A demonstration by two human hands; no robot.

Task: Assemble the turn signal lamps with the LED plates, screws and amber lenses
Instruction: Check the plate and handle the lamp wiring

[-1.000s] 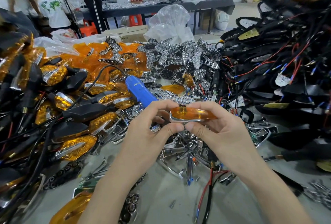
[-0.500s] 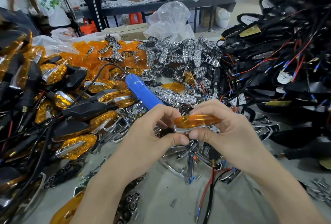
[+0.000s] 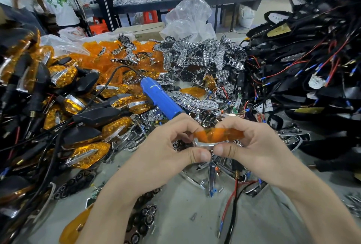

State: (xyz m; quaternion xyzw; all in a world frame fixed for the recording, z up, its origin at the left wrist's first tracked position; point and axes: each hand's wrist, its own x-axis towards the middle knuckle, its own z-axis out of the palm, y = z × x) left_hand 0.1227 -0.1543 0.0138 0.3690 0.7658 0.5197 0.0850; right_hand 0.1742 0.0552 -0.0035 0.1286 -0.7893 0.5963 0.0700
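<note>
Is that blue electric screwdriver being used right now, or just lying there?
Lying there. The blue screwdriver rests on the parts pile; the left hand and right hand both pinch an amber lens instead.

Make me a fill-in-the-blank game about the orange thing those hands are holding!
1. The left hand and right hand both pinch one translucent amber plastic ____.
2. The long plastic electric screwdriver lying behind them is coloured ____.
3. The heap of finished amber-and-black lamps lies on the person's ____ side.
Missing words: lens; blue; left.
</note>
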